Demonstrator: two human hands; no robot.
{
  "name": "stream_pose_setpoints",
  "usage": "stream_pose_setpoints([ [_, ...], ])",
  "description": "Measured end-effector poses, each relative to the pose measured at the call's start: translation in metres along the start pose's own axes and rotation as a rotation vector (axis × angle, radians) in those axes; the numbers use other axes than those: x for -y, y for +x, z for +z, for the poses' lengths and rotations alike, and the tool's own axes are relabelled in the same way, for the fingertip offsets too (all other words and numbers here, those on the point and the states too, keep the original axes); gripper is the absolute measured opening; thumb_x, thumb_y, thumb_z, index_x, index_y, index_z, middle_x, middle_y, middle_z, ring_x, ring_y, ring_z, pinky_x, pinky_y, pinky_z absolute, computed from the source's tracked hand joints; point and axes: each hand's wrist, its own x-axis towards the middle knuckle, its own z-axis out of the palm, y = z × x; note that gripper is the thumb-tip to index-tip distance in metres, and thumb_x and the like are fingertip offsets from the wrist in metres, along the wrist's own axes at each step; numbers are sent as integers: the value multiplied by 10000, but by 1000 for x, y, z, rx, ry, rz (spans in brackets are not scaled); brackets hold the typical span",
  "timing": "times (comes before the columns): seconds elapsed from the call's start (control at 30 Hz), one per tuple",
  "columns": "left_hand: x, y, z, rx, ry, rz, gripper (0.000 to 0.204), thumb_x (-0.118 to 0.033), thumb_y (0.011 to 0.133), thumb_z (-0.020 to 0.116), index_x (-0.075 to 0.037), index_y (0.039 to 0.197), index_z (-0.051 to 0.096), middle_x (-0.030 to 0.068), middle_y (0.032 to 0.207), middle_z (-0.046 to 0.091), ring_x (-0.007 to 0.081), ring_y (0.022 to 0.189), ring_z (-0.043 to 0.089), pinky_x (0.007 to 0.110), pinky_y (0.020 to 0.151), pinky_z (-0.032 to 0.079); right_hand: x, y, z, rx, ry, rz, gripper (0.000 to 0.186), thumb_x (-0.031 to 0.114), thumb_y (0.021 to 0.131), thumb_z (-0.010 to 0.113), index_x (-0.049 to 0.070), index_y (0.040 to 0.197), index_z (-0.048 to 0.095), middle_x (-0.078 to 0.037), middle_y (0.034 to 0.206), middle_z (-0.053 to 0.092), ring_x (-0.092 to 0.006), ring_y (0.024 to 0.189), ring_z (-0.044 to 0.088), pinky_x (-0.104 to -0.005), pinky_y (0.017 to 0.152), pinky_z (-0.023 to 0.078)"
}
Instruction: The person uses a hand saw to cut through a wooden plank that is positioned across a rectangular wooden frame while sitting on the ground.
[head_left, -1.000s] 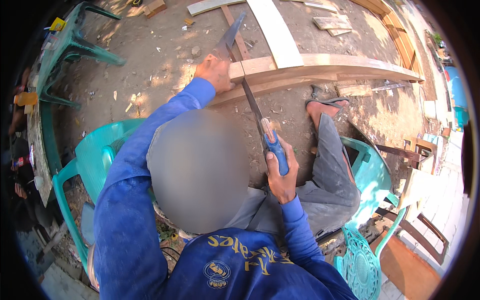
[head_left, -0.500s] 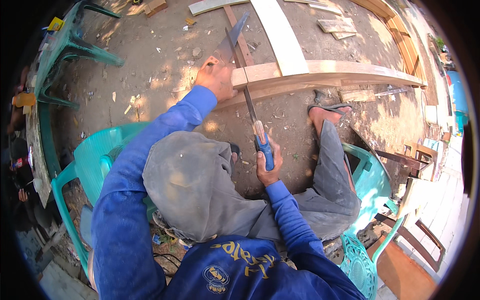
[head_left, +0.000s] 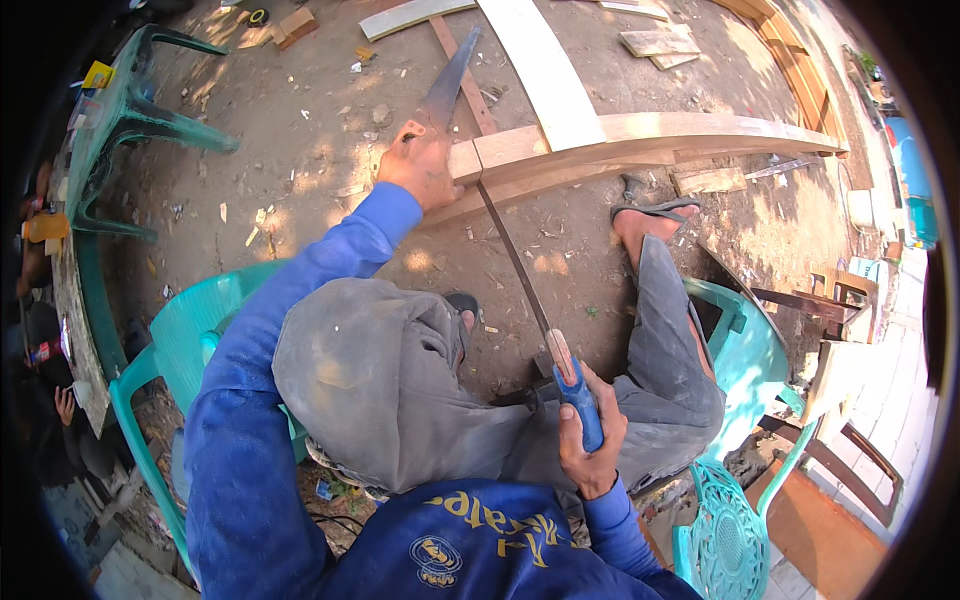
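Observation:
My right hand (head_left: 592, 438) is closed round the blue handle of a handsaw (head_left: 520, 265). Its narrow blade slants up and forward to a cut line near the left end of a wooden beam (head_left: 650, 128). My left hand (head_left: 418, 168) is wrapped round that beam end, its thumb on the near side. Against its knuckles lies the wooden handle of a second, wider saw (head_left: 450, 85), whose blade points away; whether my fingers hold it too is unclear. A pale plank (head_left: 545, 75) rests across the beam.
Green plastic chairs (head_left: 215, 320) stand to the left and right of my legs. At the far left is a green plastic table (head_left: 150, 125). Loose boards (head_left: 660, 45) and wood chips lie on the dirt ground. My sandalled foot (head_left: 640, 225) is near the beam.
My right hand has drawn the saw back toward my body and right; the blade end that stuck out beyond the beam is no longer there. My left hand keeps its hold.

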Motion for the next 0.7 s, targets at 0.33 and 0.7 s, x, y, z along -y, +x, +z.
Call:
stream_pose_setpoints([
  [0.33, -2, 8, -12, 72, 13, 8, 718, -449, 738, 809, -116, 1337, 593, 199, 1124, 717, 409, 1090, 683, 488, 959, 545, -135, 85, 131, -199, 178, -299, 484, 134, 936, 658, -15, 1385, 553, -218, 1218, 712, -320, 1095, 727, -392, 941, 549],
  [0.7, 0, 5, -3, -19, 61, 44, 705, -459, 720, 853, -66, 1258, 622, 231, 1078, 741, 426, 1028, 709, 497, 918, 569, 3, -19, -19, -35, 154, 121, 519, 158, 896, 707, 8, 1372, 565, -236, 1006, 748, -347, 864, 772, -366, 767, 588],
])
